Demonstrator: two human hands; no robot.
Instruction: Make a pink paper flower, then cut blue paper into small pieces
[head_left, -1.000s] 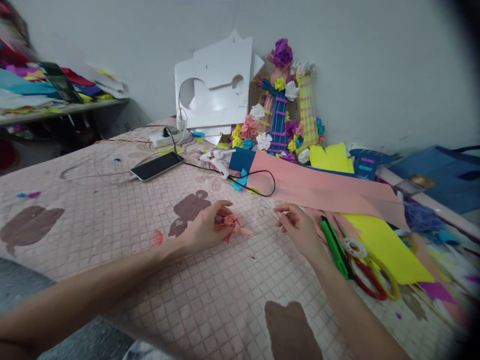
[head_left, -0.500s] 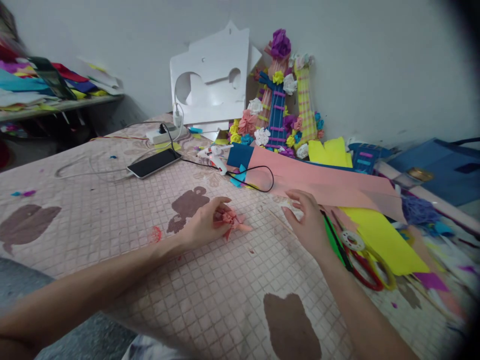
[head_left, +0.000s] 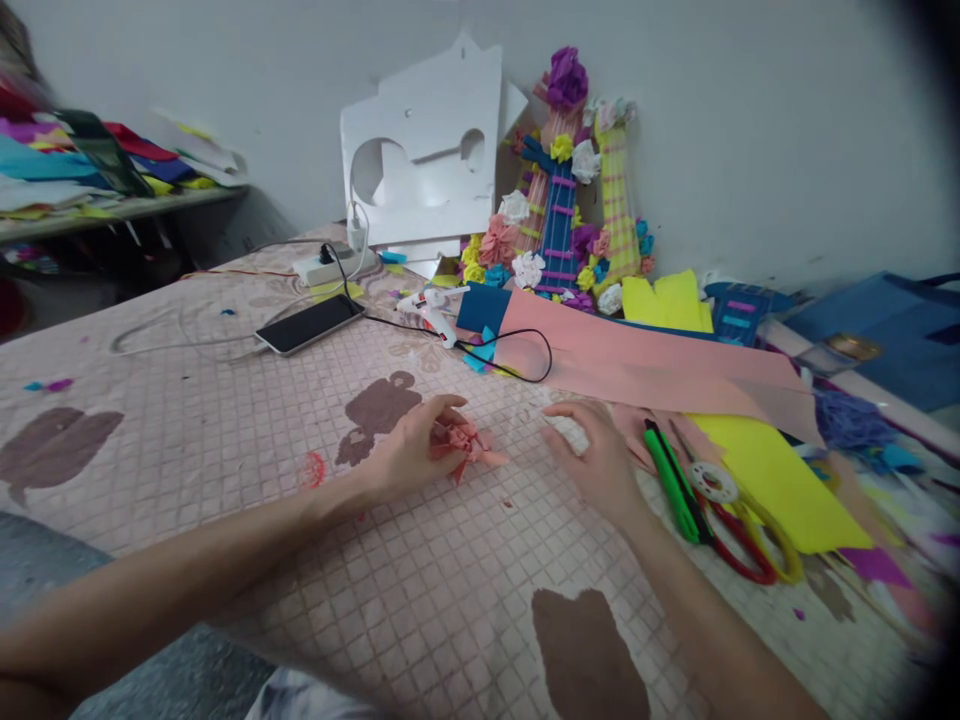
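Observation:
My left hand (head_left: 420, 442) is closed around a small pink crepe-paper flower (head_left: 468, 442) on the quilted cloth, its pointed strips sticking out to the right. My right hand (head_left: 596, 455) hovers low over the cloth to the right of the flower, thumb and index finger apart, with nothing visible between them. The hand covers the spot beneath it. Beside its wrist lie a green utility knife (head_left: 673, 485) and red-and-yellow-handled scissors (head_left: 739, 540). Farther back rests a white hot-glue gun (head_left: 435, 312) with a black cord.
A phone (head_left: 310, 324) on a charging cable lies at the left, near a white power strip (head_left: 335, 263). Pink paper (head_left: 660, 360) and yellow paper (head_left: 780, 485) spread to the right. Several flower-decorated paper guitars (head_left: 556, 225) and a white cut-out board (head_left: 450, 190) lean on the wall.
My right hand has moved left, closer to the flower. The thin stick seen beside it before no longer shows. My left hand stays on the flower.

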